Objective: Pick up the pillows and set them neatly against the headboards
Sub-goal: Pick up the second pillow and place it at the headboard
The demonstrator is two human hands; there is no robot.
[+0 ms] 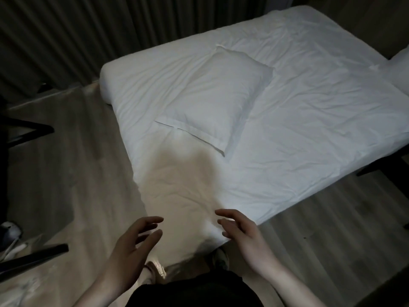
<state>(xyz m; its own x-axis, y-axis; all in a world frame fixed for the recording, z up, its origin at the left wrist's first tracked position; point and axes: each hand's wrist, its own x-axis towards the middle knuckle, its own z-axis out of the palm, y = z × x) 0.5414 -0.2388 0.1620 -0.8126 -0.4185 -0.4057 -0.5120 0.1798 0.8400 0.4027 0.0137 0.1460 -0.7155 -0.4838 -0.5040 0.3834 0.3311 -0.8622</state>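
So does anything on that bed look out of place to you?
Yes. The pillow lies in the middle of the bed, turned at an angle to its edges, not up at an end. The sheet is wrinkled all over. Both hands, left and right, hover open near the bed's corner, holding nothing.

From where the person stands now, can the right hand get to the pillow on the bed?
Probably yes, with a lean forward. The right hand hangs open over the near corner of the bed, and only bare sheet lies between it and the pillow.

Dark pleated curtains (66,36) hang behind pale wood-plank flooring (66,138), where black furniture legs (33,259) stand at left.
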